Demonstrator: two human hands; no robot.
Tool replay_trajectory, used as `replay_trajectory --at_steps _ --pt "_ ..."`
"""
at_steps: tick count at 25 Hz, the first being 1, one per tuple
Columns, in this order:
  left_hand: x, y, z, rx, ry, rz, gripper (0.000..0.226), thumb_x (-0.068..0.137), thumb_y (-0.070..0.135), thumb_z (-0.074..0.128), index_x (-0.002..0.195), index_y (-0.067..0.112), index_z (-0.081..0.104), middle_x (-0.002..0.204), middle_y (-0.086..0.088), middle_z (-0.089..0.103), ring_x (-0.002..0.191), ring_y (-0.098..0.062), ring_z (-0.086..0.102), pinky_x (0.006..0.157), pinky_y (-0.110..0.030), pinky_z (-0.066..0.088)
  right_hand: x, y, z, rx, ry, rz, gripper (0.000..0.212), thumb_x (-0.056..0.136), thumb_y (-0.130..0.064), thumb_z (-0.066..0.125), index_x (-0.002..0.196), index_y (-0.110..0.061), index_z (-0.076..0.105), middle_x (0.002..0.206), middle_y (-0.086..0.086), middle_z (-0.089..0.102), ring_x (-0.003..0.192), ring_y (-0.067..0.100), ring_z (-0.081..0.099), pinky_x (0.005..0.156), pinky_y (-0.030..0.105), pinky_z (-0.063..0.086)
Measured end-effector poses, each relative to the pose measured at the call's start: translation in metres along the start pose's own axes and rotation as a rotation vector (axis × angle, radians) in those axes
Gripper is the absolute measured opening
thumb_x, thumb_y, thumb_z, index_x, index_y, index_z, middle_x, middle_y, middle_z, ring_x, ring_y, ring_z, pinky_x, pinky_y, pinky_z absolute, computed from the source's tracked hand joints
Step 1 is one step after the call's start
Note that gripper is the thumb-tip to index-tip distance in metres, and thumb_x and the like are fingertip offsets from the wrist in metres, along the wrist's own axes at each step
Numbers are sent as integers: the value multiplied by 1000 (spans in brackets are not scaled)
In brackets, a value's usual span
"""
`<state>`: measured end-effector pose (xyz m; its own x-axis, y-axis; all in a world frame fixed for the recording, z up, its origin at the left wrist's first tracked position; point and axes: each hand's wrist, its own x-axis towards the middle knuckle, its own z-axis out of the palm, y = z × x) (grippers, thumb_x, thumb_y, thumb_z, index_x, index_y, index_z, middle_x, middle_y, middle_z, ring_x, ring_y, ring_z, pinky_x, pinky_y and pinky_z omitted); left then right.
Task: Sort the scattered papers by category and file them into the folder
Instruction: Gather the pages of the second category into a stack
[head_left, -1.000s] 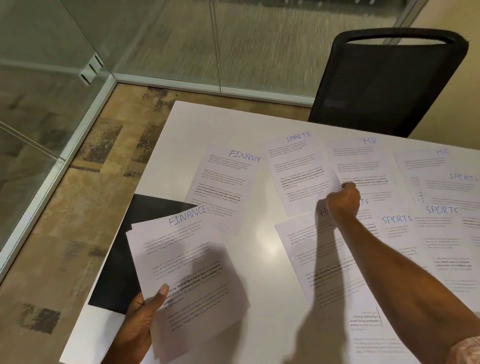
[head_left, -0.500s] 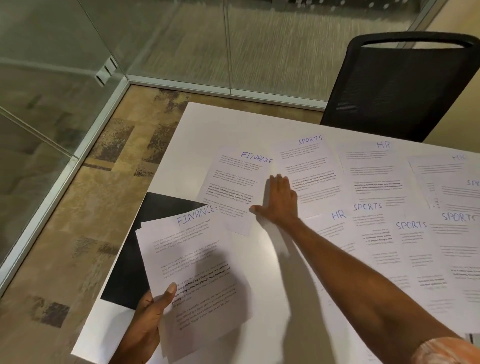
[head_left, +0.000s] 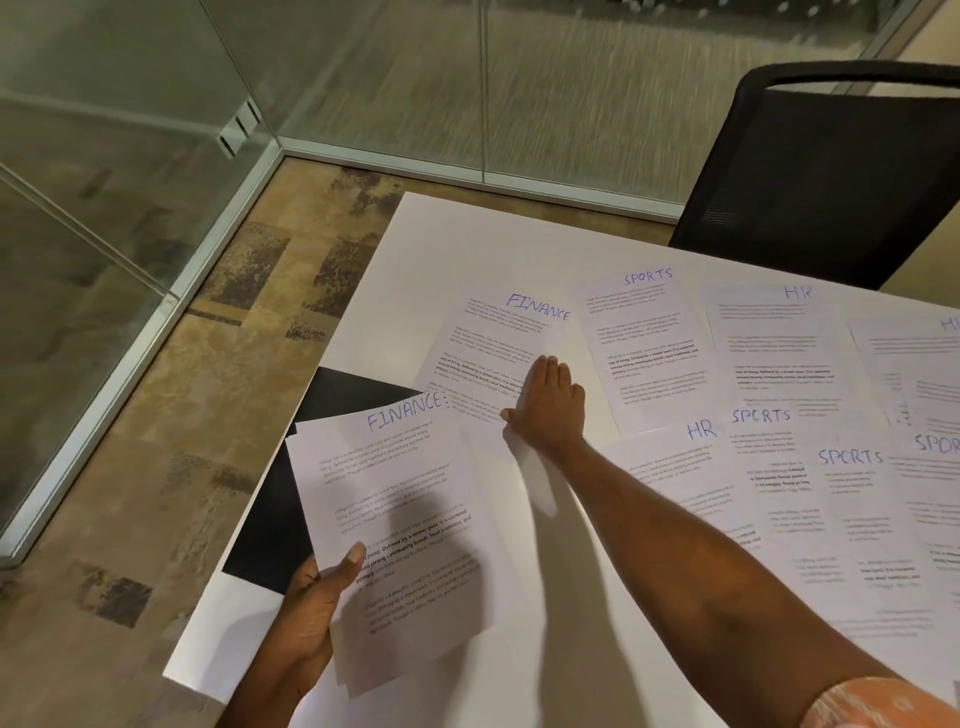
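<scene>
My left hand (head_left: 311, 608) grips a small stack of sheets headed FINANCE (head_left: 400, 519) by its lower left edge, thumb on top, above the table's near left part. My right hand (head_left: 545, 405) lies flat, fingers straight, on the right edge of another FINANCE sheet (head_left: 488, 353) lying on the white table (head_left: 467, 239). A black folder (head_left: 291, 499) lies under the held stack at the table's left edge. Sheets headed SPORTS (head_left: 649, 338) and HR (head_left: 779, 343) cover the table to the right.
A black mesh office chair (head_left: 831, 171) stands at the table's far right side. Glass walls (head_left: 363, 78) with metal frames enclose the corner to the left and behind. Patterned carpet (head_left: 156, 467) lies below the table's left edge.
My right hand came left from an HR sheet to the lone FINANCE sheet and now rests flat on it. My left hand still holds the stack.
</scene>
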<state>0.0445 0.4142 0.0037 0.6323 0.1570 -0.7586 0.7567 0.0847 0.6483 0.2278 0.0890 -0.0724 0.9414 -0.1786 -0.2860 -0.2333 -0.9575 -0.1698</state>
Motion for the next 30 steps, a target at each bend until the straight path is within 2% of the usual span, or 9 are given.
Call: replay_trajectory --at_steps 5,8,10,14,16,19,21,26,30 --pt "-3 -3 0 -45 -3 0 34 100 27 70 134 30 66 120 -16 75 116 -42 67 83 -54 59 -6 -12 -3 20 49 0 101 91 -48 75 162 2 23 165 19 37 151 36 37 116 49 40" --pt "-5 -4 -1 -52 -2 2 36 98 28 71 134 31 65 120 -15 75 115 -42 67 81 -54 60 -11 -17 1 82 151 -15 79 84 -30 83 146 -2 43 132 15 61 117 35 59 85 44 53" --pt "-4 -4 -3 -48 8 1 36 99 30 71 134 30 64 119 -14 75 114 -41 68 77 -50 60 -15 -21 2 204 164 16 70 85 -18 81 142 -4 43 118 14 63 105 35 62 74 44 54" --pt "-2 -6 -6 -69 16 2 35 98 31 72 132 30 65 119 -14 75 113 -41 68 76 -50 62 -21 -20 -5 578 126 265 79 90 -6 70 157 -9 28 116 18 71 106 41 70 86 45 56" --pt "1 -7 -8 -94 18 1 38 96 31 75 133 30 66 119 -14 77 115 -42 68 83 -57 63 -24 -12 -14 701 138 283 81 90 -5 73 160 -9 30 120 18 73 108 39 71 91 42 55" --pt "0 -6 -7 -72 9 28 50 87 36 82 134 30 67 119 -9 78 120 -42 68 101 -69 55 -27 9 -37 817 209 227 50 87 -2 75 135 -7 62 111 12 78 99 31 73 87 38 59" --pt "-5 0 -2 -64 -27 78 46 90 29 81 134 27 68 116 -5 80 119 -38 69 103 -65 54 -31 28 -58 849 252 217 31 86 -5 80 116 -8 72 99 5 76 91 26 72 84 36 59" --pt "-23 23 21 -58 -169 142 32 104 19 66 135 26 67 121 2 81 115 -23 75 94 -44 60 -62 78 -108 1055 279 266 24 83 -10 86 103 -19 76 101 5 77 96 29 75 87 45 64" --pt "-37 31 40 -39 -285 124 33 105 28 67 138 31 66 129 -6 78 117 -34 76 97 -61 61 -118 110 -151 1219 233 209 24 88 1 82 107 -11 74 87 4 64 74 14 67 68 25 58"
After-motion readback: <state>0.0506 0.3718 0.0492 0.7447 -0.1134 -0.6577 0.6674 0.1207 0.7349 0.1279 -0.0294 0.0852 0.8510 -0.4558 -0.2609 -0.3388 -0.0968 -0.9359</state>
